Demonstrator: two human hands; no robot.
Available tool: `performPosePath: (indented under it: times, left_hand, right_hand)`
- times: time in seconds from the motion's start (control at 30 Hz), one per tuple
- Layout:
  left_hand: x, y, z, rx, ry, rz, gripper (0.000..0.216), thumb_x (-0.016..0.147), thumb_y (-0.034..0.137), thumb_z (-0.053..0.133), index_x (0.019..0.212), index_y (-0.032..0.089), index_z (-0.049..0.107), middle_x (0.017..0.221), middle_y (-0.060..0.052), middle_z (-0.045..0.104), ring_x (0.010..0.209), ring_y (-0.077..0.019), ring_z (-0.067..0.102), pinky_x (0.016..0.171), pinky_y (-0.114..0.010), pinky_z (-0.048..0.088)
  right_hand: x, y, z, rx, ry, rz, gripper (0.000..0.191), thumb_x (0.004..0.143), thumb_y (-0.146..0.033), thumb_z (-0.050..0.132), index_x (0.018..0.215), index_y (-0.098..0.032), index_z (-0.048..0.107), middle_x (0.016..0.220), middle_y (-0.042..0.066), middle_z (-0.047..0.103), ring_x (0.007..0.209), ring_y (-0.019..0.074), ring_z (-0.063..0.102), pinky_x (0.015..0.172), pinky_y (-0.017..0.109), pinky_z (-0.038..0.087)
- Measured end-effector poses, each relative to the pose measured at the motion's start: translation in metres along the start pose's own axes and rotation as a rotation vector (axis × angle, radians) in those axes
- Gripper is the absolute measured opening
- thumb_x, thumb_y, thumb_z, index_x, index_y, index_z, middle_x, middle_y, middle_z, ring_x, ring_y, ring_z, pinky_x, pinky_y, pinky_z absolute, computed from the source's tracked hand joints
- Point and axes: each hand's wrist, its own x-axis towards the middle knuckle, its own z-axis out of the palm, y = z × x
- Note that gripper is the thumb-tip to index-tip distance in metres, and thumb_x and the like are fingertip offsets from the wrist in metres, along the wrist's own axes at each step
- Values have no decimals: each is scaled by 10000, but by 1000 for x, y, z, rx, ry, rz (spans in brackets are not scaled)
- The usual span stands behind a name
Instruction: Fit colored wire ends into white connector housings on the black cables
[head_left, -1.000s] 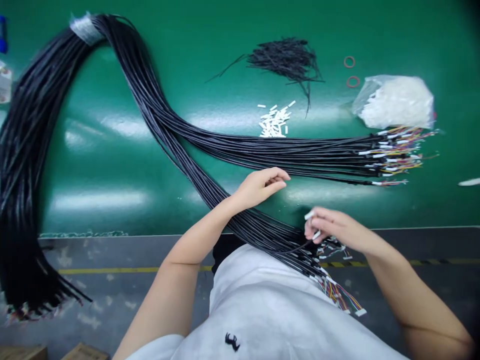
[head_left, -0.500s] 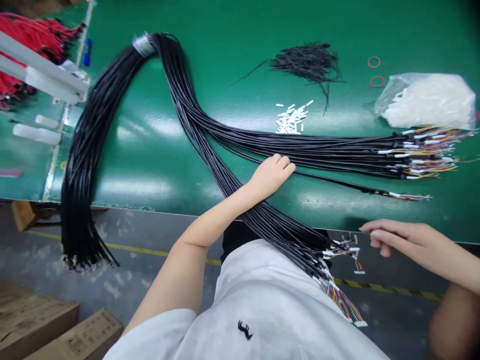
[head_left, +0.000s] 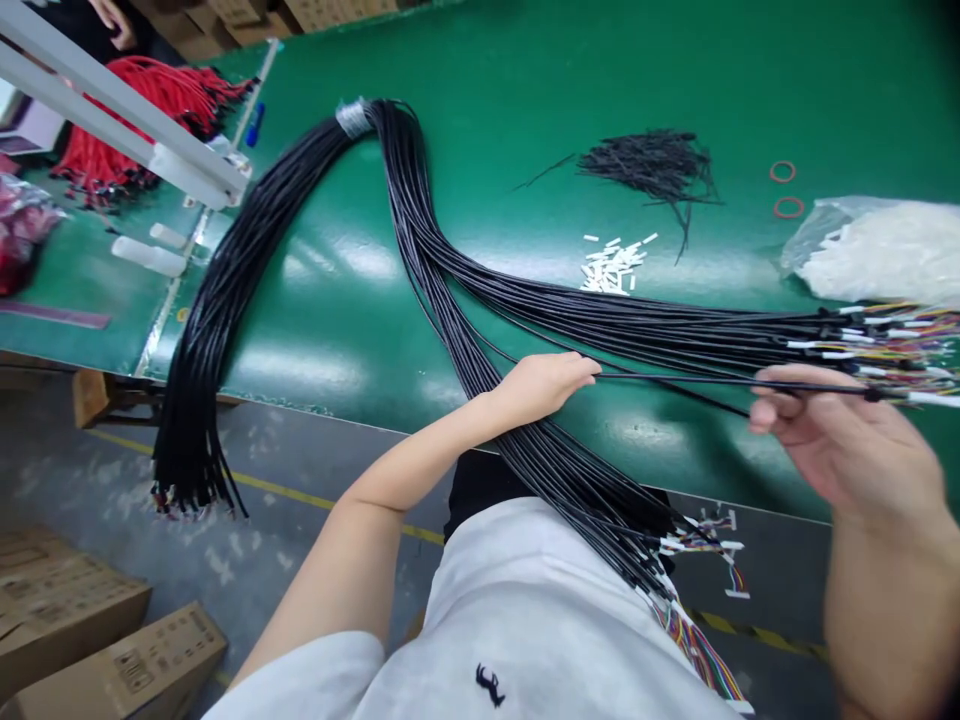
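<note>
A single black cable runs taut between my two hands. My left hand is closed around it, just above the near branch of the cable bundle. Close to the cable's white-sleeved end, my right hand pinches it between thumb and fingers. Another black cable passes under it and disappears behind my right hand. Behind lies the far branch, its coloured wire ends at the right. The near branch hangs over the table edge, showing white connectors.
Small white tubes, thin black strips, two red rings and a clear bag of white pieces lie on the green table. Red cables are at the far left. Cardboard boxes stand on the floor.
My right hand has moved up over the table and taken hold of the cable near its end. The cable is now lifted and straight. The view has shifted.
</note>
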Motion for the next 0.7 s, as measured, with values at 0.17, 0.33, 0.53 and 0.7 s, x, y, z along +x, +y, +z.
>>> performPosePath:
  times: [0.17,0.33,0.53,0.7]
  left_hand:
    - [5,-1,-21,-140,-266,27,193,985,160,509,946,175,698,844,-23,755,729,-131,674,631,-232,381]
    - [-10,-7,-59,-426,-602,41,277,1037,271,462,1141,184,704,823,15,750,581,-55,625,644,-175,437]
    - [-27,-6,-66,-517,-794,-98,297,1023,358,527,1189,186,704,917,-15,777,724,-99,712,682,-177,484]
    - [-24,4,-43,-590,-744,-39,321,1016,390,566,1234,196,700,978,-26,777,796,-120,707,728,-205,477]
  right_hand:
    - [11,-20,3,-42,68,-244,397,548,-557,988,665,-235,788,848,141,690,605,201,646,481,366,491]
    - [7,-41,44,-77,-28,-79,240,756,-364,855,642,-181,751,689,56,673,541,124,608,545,286,505]
    - [10,-38,71,-67,-179,124,269,729,-442,829,744,-180,771,584,15,671,519,133,612,585,271,511]
    - [8,-38,80,-64,-239,180,330,701,-495,860,728,-182,758,549,2,654,513,131,597,572,264,497]
